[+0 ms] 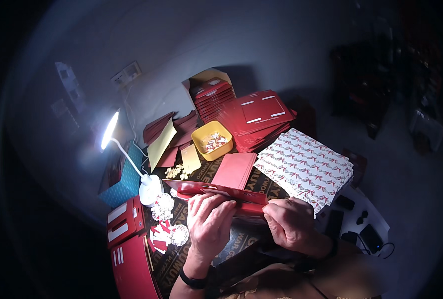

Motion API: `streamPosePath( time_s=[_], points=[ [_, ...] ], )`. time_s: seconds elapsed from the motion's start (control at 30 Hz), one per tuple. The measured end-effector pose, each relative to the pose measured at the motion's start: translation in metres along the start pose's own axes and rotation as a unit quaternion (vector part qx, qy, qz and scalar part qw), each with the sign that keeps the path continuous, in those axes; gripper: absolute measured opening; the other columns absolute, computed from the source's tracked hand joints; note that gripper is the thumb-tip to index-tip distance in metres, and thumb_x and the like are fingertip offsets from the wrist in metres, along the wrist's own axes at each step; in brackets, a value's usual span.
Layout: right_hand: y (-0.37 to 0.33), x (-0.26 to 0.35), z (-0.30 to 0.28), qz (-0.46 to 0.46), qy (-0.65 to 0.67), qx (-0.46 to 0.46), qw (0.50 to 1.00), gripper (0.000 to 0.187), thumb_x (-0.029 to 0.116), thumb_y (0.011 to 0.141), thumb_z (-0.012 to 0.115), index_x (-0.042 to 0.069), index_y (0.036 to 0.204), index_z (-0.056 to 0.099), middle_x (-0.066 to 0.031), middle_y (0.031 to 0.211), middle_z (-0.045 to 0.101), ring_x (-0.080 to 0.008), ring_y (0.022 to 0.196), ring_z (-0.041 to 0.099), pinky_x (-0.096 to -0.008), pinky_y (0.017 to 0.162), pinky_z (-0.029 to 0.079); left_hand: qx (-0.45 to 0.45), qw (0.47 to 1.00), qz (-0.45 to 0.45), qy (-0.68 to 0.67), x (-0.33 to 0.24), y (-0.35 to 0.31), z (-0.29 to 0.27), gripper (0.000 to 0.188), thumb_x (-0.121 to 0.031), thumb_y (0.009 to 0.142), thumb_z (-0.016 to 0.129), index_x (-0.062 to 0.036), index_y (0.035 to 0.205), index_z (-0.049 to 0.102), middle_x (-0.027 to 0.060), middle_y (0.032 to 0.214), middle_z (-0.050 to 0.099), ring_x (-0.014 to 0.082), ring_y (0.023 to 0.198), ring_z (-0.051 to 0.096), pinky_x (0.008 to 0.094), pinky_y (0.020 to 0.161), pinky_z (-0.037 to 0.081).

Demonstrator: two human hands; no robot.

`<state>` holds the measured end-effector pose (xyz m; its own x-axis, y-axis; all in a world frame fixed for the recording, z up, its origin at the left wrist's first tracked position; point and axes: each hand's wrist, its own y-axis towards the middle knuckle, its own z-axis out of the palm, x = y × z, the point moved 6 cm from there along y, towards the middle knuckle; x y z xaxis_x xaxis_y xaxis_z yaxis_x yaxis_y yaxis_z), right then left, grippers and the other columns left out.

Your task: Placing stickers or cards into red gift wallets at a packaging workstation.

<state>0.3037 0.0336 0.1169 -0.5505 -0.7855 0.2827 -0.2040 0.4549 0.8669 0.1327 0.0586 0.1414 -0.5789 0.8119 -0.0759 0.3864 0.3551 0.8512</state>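
A red folded cardboard folder [251, 206] stands roughly on edge in front of me, with a gap along its top between the panels. My left hand [209, 224] grips its near side, fingers curled over the upper edge. At the folder's right end my right hand [291, 224] pinches the corner between thumb and bent fingers. Just beyond it lies a small pile of plain red cards [235, 170]. To the right of that is a stack of white sheets [306, 167] with a red bow pattern. The folder's lower part is partly hidden by my hands.
A lit white lamp [150, 190] stands left, beside a blue box [124, 189] and balls of patterned paper [162, 207]. A yellow tub [219, 154] holds small pieces. Behind are stacked red cardboard pieces [263, 112]. More red folders [134, 266] lie at the near left.
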Motion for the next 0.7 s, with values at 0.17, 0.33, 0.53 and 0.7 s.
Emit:
streamPosePath(
  time_s=[0.17, 0.33, 0.53, 0.7],
  points=[
    [-0.003, 0.000, 0.001, -0.036, -0.009, -0.032, 0.999, 0.023, 0.000, 0.082, 0.073, 0.001, 0.103, 0.065, -0.0128, 0.087, 0.067, -0.0269, 0.067, 0.067, -0.0352, 0.059, 0.053, 0.016, 0.999, -0.030, -0.011, 0.001, 0.002, 0.000, 0.020, -0.001, 0.075, 0.073, -0.0021, 0.095, 0.068, 0.0106, 0.093, 0.067, 0.0292, 0.091, 0.064, 0.0409, 0.085, 0.046],
    [-0.004, 0.000, 0.000, -0.039, -0.012, -0.035, 0.999, 0.028, -0.001, 0.081, 0.073, 0.001, 0.108, 0.065, -0.0120, 0.089, 0.068, -0.0253, 0.068, 0.066, -0.0341, 0.059, 0.052, 0.047, 0.998, -0.041, -0.011, 0.004, 0.003, 0.003, 0.024, 0.000, 0.076, 0.071, -0.0016, 0.100, 0.067, 0.0112, 0.098, 0.064, 0.0296, 0.093, 0.062, 0.0419, 0.087, 0.044],
    [-0.010, -0.002, 0.001, -0.063, -0.016, -0.050, 0.997, 0.041, -0.003, 0.079, 0.072, 0.005, 0.117, 0.063, -0.0098, 0.098, 0.068, -0.0220, 0.074, 0.066, -0.0328, 0.061, 0.050, 0.085, 0.995, -0.048, -0.005, 0.005, 0.004, 0.007, 0.026, 0.000, 0.077, 0.069, -0.0016, 0.103, 0.064, 0.0123, 0.100, 0.060, 0.0317, 0.095, 0.058, 0.0437, 0.088, 0.042],
    [-0.012, -0.005, 0.003, -0.065, -0.019, -0.045, 0.997, 0.044, -0.003, 0.077, 0.072, 0.007, 0.119, 0.062, -0.0073, 0.104, 0.068, -0.0207, 0.077, 0.066, -0.0332, 0.062, 0.049, 0.100, 0.994, -0.052, -0.002, 0.004, 0.007, 0.007, 0.024, 0.000, 0.077, 0.067, -0.0013, 0.100, 0.063, 0.0128, 0.100, 0.060, 0.0334, 0.096, 0.057, 0.0450, 0.088, 0.041]
  ],
)
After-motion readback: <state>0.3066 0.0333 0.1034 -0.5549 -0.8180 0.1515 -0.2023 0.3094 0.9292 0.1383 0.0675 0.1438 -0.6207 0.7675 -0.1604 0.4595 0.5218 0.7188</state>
